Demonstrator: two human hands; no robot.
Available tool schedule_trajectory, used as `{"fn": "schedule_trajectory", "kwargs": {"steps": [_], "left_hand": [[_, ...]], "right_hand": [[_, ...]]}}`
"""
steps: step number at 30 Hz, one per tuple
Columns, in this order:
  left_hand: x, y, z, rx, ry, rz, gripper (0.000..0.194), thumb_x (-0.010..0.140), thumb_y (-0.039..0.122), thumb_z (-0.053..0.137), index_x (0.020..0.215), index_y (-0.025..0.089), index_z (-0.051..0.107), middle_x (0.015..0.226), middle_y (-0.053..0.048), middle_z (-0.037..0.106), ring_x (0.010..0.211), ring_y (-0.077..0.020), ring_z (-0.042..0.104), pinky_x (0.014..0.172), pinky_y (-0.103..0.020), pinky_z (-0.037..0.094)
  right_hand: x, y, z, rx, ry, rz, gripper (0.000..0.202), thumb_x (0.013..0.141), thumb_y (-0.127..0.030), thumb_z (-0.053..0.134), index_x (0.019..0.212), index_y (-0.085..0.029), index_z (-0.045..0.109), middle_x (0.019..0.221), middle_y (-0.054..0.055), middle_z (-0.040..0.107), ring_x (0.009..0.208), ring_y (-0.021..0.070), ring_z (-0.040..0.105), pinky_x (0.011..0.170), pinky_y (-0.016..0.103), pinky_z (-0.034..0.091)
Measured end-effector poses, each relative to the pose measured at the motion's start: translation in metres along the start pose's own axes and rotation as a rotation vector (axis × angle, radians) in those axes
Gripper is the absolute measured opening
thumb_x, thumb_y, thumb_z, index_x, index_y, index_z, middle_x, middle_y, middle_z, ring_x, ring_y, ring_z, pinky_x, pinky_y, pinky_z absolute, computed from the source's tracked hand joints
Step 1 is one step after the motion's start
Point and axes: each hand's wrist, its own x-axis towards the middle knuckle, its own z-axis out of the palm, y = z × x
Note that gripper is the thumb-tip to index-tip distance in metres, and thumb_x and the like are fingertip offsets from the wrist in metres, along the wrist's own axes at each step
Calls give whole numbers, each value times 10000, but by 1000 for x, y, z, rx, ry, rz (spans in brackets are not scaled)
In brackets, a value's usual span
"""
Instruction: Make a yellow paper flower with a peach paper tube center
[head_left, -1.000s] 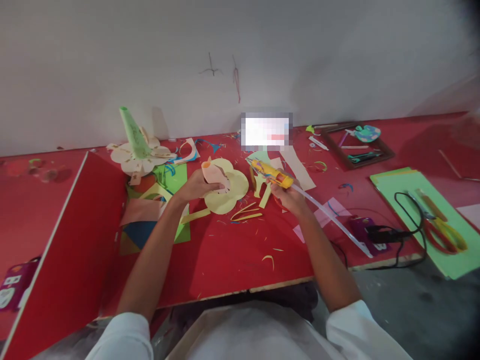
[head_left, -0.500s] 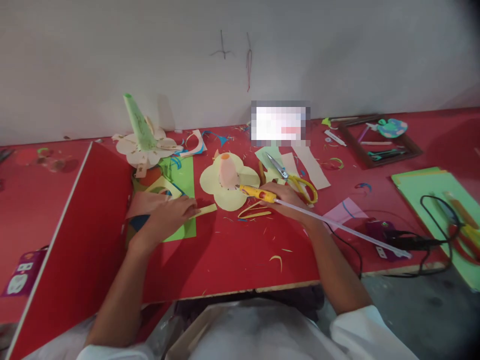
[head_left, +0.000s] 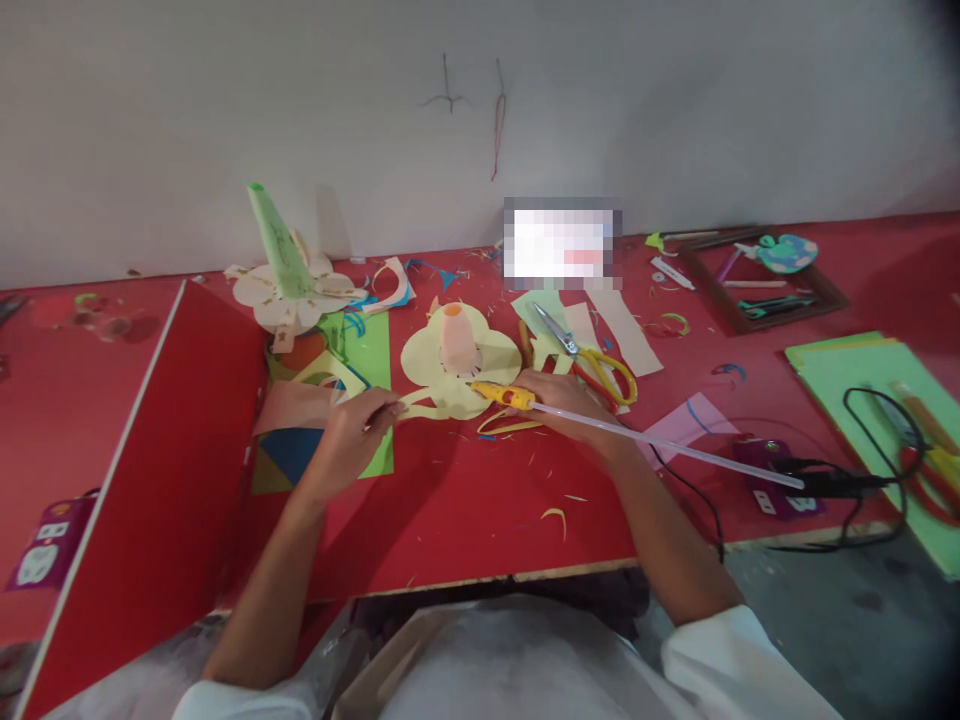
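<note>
On the red table (head_left: 450, 520), between the upright red panel (head_left: 142, 460) at left and the green paper stack (head_left: 862, 390) at right, I locate the yellow flower (head_left: 421, 358). It lies flat near the centre; a pink cone (head_left: 459, 355) stands on its middle.

Hand status: apart, one on each side of the flower. The left hand (head_left: 352, 435) is pinched on a yellow strip (head_left: 420, 406). The right hand (head_left: 566, 395) is closed around the glue gun (head_left: 506, 395), nozzle above the flower's near edge. I cannot tell whether the nozzle touches.

Surface: thin paper offcuts litter the table. Scissors (head_left: 611, 365) lie open behind the right hand. A wooden frame (head_left: 780, 318) lies far right, tools inside it. At rear left, a green cone (head_left: 279, 260) rises from a pale flower (head_left: 319, 300).

Room: a plain grey wall (head_left: 675, 110) backs the table; a red string (head_left: 499, 120) hangs on it. Grey floor (head_left: 802, 610) shows at lower right.
</note>
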Motion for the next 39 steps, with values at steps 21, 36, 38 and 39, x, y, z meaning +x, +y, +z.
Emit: {"fn": "schedule_trajectory", "kwargs": {"steps": [21,36,38,39], "left_hand": [[-9,3,90,-661,161,-322,409,817,547,805,830,167,656,731,-27,743,567,-139,706,555,-246,622],[-20,19,102,-673,300,-352,457,803,591,813,830,172,632,744,-40,752,598,-179,746,592,-291,657],[-22,22,101,-658,346,-338,424,824,567,803,842,178,636,742,-32,751,604,-182,751,589,-286,654],[-24,24,100,-651,366,-328,404,837,553,796,849,181,637,741,-28,750,614,-184,756,594,-283,654]], "right_hand": [[2,-3,2,-233,-112,61,311,1061,-503,549,1131,-227,675,1100,87,732,942,260,694,705,299,370],[-7,-4,-14,-64,50,17,369,1031,-565,576,1085,-219,692,1053,87,752,916,260,710,767,320,458],[-6,-6,-10,-79,25,13,342,1035,-538,580,1120,-227,694,1092,91,754,955,269,716,781,320,462],[-5,-7,-8,-91,13,17,334,1035,-528,586,1134,-229,694,1103,92,755,972,273,718,781,320,462]]}}
